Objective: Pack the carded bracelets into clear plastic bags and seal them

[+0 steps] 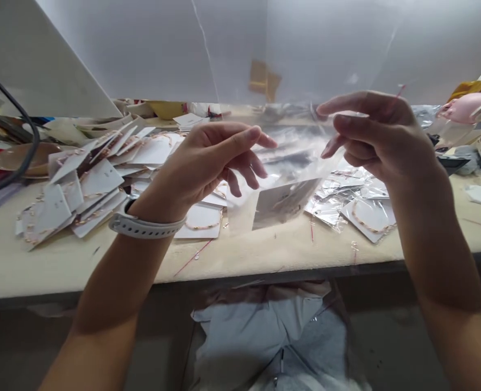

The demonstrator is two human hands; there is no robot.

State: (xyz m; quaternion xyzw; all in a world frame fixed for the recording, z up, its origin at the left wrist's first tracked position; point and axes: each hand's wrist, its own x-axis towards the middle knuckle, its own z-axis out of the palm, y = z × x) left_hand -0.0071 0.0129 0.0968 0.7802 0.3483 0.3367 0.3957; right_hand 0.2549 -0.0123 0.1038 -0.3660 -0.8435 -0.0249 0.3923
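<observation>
- Two bare hands are raised over the table, facing each other, with a clear plastic bag between them.
- The bag's long axis runs roughly up and down, and its lower part hangs toward the table. A white card with a bracelet lies at its low end, the card's long side tilted up to the right.
- The left hand is just left of the bag, bent at the wrist, with a white watch strap on the wrist. Its fingers are loosely curled and slightly spread at the bag's edge.
- The right hand is just right of the bag, its fingers curved and a little apart from the thumb.
- Whether either hand is pinching the bag, I cannot tell.
- Left of the bag lies a heap of white bracelet cards.
- Right of the bag, below the right hand, lie bagged bracelet cards.
</observation>
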